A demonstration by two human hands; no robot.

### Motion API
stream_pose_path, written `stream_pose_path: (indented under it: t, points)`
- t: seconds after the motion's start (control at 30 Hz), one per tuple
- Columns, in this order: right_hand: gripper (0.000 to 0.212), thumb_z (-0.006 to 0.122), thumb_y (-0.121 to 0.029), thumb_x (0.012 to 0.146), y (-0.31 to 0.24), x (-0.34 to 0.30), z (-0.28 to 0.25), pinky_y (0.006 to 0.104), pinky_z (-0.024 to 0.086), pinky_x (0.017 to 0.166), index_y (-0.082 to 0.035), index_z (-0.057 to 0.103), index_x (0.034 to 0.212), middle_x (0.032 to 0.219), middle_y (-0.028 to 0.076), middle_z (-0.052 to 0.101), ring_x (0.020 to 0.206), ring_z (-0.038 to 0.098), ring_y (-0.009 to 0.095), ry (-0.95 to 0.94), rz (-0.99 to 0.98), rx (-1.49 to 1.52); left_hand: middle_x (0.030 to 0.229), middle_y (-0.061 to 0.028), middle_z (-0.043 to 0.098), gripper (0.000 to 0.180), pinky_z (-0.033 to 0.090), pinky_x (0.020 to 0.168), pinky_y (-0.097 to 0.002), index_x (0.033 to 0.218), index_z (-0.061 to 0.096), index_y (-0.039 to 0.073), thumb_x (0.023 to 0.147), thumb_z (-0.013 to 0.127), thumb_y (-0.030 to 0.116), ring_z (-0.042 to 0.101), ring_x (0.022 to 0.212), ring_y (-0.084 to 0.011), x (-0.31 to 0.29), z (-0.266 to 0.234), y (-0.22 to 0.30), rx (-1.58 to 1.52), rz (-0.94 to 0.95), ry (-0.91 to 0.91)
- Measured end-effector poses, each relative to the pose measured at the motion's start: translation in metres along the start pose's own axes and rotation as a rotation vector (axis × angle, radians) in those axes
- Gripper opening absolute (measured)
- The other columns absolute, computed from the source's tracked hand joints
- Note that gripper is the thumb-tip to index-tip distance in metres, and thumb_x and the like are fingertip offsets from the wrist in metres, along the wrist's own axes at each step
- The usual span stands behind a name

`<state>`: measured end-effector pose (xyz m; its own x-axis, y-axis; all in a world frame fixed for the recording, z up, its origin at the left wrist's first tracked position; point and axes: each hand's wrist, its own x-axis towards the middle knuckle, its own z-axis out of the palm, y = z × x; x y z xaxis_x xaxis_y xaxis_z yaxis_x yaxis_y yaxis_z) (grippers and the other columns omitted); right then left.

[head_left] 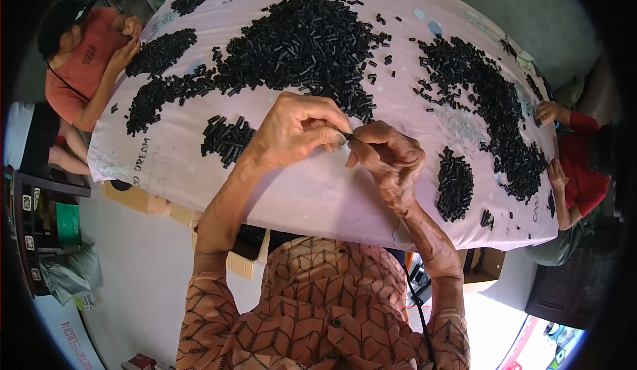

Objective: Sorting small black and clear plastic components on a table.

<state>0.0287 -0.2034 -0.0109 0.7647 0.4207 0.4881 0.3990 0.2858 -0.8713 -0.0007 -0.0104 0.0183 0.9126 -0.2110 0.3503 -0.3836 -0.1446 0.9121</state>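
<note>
My left hand [292,130] and my right hand [391,161] meet over the near middle of the table. Between their pinched fingertips is a small black piece [348,136], mostly hidden by the fingers; it looks like the short black tubes lying around. Just beyond my hands spreads a large heap of short black tubes [298,45]. A smaller pile of black tubes [225,139] lies beside my left wrist. To the right of my right hand is another small pile of black tubes [455,185].
A pale pink printed cloth [312,201] covers the table. At the left edge a person in an orange shirt [76,65] handles something small; a person in red [584,164] is at the right. More black tubes [494,104] lie there. Cardboard boxes [139,199] stand below the near edge.
</note>
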Motion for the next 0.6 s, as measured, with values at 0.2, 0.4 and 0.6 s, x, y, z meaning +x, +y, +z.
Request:
stream_pose_path:
  t: [0.2,0.4,0.6]
  points:
    - [0.007,0.062,0.012,0.08,0.001,0.001,-0.001,0.025,0.053,0.059,0.007,0.062,0.084,0.082,0.011,0.064,0.066,0.063,0.014,0.026,0.042,0.058,0.088,-0.0149,0.066,0.013,0.055,0.058,-0.0253,0.092,0.068,-0.006,0.079,0.068,-0.005,0.065,0.067,-0.0168,0.002,0.001,-0.006,-0.107,-0.059,-0.012]
    - [0.003,0.061,0.008,0.086,-0.007,0.006,0.004,0.0264,0.054,0.059,0.008,0.062,0.089,0.084,0.014,0.065,0.067,0.063,0.016,0.082,0.142,0.27,0.096,-0.0132,0.065,0.017,0.055,0.064,-0.0253,0.098,0.068,-0.006,0.081,0.067,-0.005,0.066,0.076,-0.0164,0.004,0.008,-0.015,-0.285,0.02,0.067]
    - [0.009,0.063,0.007,0.086,-0.01,0.006,-0.002,0.0261,0.055,0.058,0.008,0.06,0.095,0.087,0.017,0.067,0.067,0.065,0.016,0.054,0.071,0.309,0.096,-0.0088,0.062,0.022,0.053,0.071,-0.0254,0.105,0.067,-0.005,0.084,0.062,-0.008,0.063,0.077,-0.0144,0.004,0.018,-0.024,-0.481,0.004,0.099]
